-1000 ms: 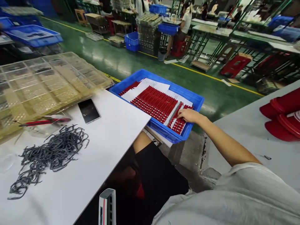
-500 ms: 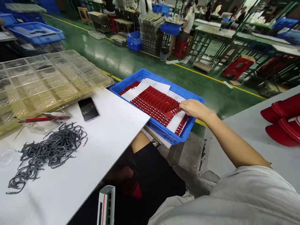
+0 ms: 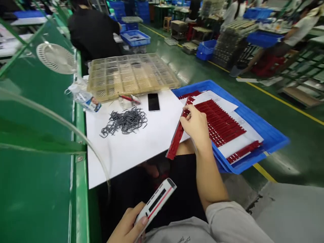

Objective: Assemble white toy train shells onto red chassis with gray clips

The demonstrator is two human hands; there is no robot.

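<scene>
Low in front of my body, my left hand [image 3: 130,221] is closed around a white toy train car shell [image 3: 159,200] with a red stripe and dark window slots. The shell points up and to the right. My right hand [image 3: 196,125] pinches a long red plastic strip [image 3: 176,140] near its upper part, holding it tilted over the table's right edge. Beside that hand, more red slotted strips [image 3: 220,121] lie in rows on white paper in a blue tray [image 3: 274,143].
On the white table [image 3: 101,168] lie a heap of dark grey bent pieces [image 3: 126,120], a phone [image 3: 153,102] and a red-handled tool [image 3: 129,98]. A clear compartment tray [image 3: 134,72] stands behind. A green frame [image 3: 82,189] and hose [image 3: 76,130] border the left.
My right hand has lifted a red strip from the blue tray and brought it left over the table edge. My left hand has come into view with the white shell. The view has swung left.
</scene>
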